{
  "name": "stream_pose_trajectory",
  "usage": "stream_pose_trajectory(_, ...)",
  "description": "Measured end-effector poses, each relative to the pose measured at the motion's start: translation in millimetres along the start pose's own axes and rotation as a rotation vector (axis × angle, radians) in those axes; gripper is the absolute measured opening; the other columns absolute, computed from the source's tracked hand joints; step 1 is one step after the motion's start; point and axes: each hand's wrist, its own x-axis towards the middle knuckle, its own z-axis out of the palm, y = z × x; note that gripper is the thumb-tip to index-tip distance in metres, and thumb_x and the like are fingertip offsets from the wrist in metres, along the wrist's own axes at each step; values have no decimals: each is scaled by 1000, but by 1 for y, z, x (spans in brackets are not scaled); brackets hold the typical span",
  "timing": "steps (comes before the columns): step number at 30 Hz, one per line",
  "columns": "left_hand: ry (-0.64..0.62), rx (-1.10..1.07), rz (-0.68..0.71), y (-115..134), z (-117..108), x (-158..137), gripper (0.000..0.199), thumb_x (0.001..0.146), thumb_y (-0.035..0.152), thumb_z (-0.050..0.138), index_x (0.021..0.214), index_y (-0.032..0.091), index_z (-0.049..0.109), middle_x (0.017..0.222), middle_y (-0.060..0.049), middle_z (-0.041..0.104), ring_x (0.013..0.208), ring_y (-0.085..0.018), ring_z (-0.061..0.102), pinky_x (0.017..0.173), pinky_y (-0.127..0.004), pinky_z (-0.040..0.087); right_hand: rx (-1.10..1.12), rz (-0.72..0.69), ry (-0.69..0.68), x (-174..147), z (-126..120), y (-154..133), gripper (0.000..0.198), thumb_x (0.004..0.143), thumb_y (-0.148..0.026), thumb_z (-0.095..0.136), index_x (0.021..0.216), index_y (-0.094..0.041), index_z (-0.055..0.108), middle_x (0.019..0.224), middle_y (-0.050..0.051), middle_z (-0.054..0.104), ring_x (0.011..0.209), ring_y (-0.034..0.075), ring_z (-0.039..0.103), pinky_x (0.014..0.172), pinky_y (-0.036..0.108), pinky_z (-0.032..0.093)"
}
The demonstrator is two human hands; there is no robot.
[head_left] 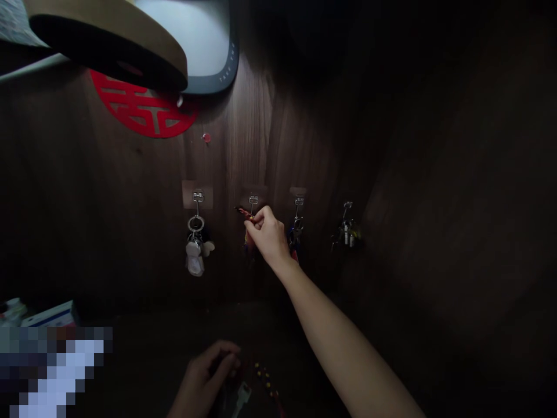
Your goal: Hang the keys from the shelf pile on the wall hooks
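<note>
My right hand (270,237) is closed in a pinch on a dark red braided cord (246,213), right at the second wall hook (253,200). Below its fingertips a yellow strand and dark, blurred pieces hang down. Low in the view, in deep shadow, my left hand (209,371) has its fingers curled together; whatever they hold is too dark to make out. A key (242,397) shows just below those fingertips. Beside the key runs a dark cord with yellow beads (266,380).
Key bunches hang on other hooks: one with silvery fobs (195,255) to the left, two more (296,232) (348,232) to the right. Above are a red round paper-cut (152,113), a dark-rimmed board (209,84) and a tan band-like object (113,35). A box (52,315) stands lower left.
</note>
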Motion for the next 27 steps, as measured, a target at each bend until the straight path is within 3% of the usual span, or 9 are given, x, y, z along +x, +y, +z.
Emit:
stream_pose_trajectory(6,-4,26,18,3,0,-1,34,79,53,51,85,23,66,70,2,68,69,-16,63,65,-22,47,-30,51,-95,-17,5,13,13,77,-31,59,78,-25,46,57,-7,55,54,14,54,51,23,29)
stream_pose_trajectory(14,-22,50,25,12,-2,-3,24,81,42,52,86,22,66,72,1,70,70,-16,64,67,-22,48,101,52,-49,-40,7,28,18,76,-35,59,74,-25,45,57,-8,51,53,12,50,54,22,34)
stream_pose_trajectory(20,-21,75,6,11,-4,-3,22,80,39,53,87,23,66,73,2,71,71,-16,65,68,-23,48,140,-8,-71,-57,4,37,11,74,-24,59,75,-23,48,66,-6,54,56,11,49,56,22,36)
stream_pose_trajectory(27,-6,86,-18,6,-5,0,22,80,38,52,90,23,65,76,2,73,73,-16,67,69,-25,50,197,-26,-212,-91,-4,53,5,77,-17,54,78,-21,55,73,-4,54,60,10,50,59,21,39)
